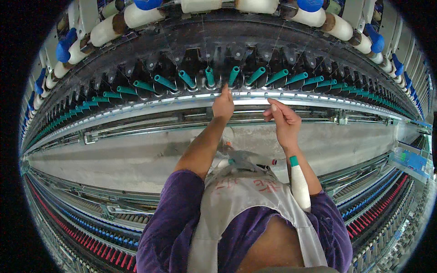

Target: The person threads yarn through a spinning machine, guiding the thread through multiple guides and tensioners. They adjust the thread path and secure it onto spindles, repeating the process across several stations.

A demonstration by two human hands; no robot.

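My left hand (223,103) reaches up to the spindle row. Its fingers are pressed together at the foot of a green tube (234,75), and what they pinch, if anything, is hidden. To the left stands another green tube (210,76). Lower and to the right, my right hand (286,122) hangs in front of the metal rail (255,96), thumb against the index finger and the other fingers curled; any thread there is too fine to make out. A white yarn bobbin (299,187) with a green end rests alongside my right forearm.
Long rows of green tubes curve away to both sides. Above hang white yarn rolls (304,16) and blue knobs (310,4). My grey apron (214,200) has bobbin ends showing at its front. Behind me runs another machine with red tubes (98,250).
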